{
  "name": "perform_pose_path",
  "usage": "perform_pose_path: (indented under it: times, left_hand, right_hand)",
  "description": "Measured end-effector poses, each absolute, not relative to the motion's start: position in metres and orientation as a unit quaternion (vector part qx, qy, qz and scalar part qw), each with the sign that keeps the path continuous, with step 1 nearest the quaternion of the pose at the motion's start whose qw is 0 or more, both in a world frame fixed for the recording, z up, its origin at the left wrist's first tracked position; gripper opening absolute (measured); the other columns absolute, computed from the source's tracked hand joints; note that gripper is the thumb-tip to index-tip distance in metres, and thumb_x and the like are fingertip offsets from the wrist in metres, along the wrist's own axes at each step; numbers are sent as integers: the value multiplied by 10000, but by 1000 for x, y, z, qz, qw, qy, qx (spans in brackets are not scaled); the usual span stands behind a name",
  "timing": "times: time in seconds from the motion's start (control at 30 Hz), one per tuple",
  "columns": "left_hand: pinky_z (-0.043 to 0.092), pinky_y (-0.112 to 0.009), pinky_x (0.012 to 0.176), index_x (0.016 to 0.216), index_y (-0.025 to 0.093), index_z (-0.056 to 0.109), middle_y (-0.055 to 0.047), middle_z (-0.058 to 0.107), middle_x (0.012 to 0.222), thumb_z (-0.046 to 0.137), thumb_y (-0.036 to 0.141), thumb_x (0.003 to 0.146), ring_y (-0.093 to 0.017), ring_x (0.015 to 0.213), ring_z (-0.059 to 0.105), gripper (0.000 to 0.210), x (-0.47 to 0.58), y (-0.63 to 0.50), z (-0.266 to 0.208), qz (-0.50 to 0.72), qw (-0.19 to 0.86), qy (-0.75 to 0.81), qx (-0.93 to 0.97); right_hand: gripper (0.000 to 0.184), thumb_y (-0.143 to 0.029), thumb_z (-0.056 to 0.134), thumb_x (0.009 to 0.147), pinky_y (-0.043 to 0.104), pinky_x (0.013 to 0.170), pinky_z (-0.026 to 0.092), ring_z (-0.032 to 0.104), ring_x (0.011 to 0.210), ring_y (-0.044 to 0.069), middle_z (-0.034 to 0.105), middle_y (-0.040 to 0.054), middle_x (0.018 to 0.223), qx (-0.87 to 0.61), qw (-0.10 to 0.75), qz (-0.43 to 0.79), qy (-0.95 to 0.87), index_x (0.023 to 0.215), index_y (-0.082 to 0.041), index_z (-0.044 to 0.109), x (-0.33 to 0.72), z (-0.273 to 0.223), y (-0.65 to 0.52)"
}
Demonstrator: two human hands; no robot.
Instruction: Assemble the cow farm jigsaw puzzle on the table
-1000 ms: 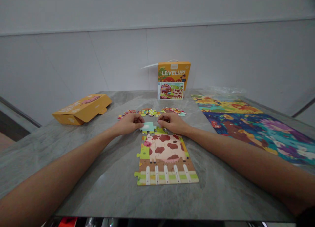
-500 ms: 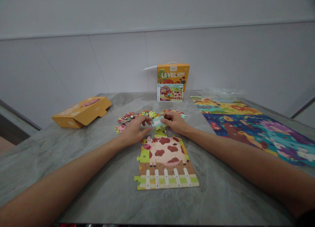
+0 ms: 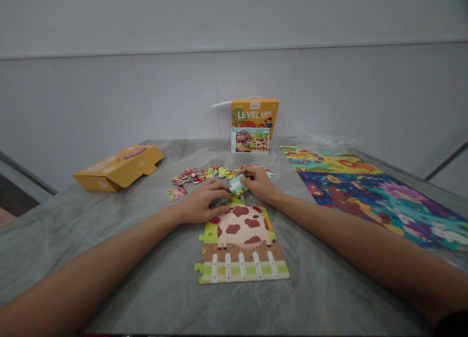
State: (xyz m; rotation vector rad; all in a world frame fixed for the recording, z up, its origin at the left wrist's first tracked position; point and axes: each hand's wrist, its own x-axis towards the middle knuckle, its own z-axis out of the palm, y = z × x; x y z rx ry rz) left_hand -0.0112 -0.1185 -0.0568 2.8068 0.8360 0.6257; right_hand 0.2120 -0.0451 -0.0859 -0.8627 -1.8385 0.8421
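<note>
A partly joined jigsaw puzzle [image 3: 243, 239] lies on the grey table, showing a spotted cow above a white fence. Pinched in my right hand [image 3: 259, 183] is a pale blue-green puzzle piece [image 3: 237, 185], held just beyond the puzzle's far edge. Under it a green piece [image 3: 237, 200] projects from that edge, partly covered. My left hand [image 3: 205, 200] rests at the puzzle's far left corner, fingers apart, with its thumb over the cow's head and its fingertips by the green piece. Whether those fingertips touch the green piece is unclear.
Loose puzzle pieces [image 3: 190, 175] lie in a row beyond my hands. A yellow box [image 3: 120, 166] sits at the left. At the back, a picture card [image 3: 250, 140] leans on an upright orange box [image 3: 255, 110]. Two colourful animal pictures [image 3: 365, 200] cover the right side, near clear plastic [image 3: 329, 140].
My left hand has moved nearer and lower, onto the puzzle's far left corner. My right hand still holds the pale piece, slightly lower. The whole view has shifted a little.
</note>
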Motion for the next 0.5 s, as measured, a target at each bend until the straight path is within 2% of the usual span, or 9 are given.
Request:
perform_pose_path:
  times: [0.27,0.5]
  left_hand:
    - [373,-449,1077,1277,233,647,-75,610,1361,586,377,945,-277,1223,466,367,-10,-121,-55,155,73,237,956]
    - [356,-469,1075,1279,241,661,-84,612,1359,578,366,947,-293,1212,479,365,-7,-125,-51,135,66,254,956]
  right_hand:
    - [205,-189,538,658,233,551,399,545,592,138,623,1,649,-396,475,314,-721,816,-153,663,216,-87,-45]
    - [195,-184,552,664,232,559,397,548,586,132,627,-10,642,-410,473,314,-714,827,-157,656,216,-87,-49]
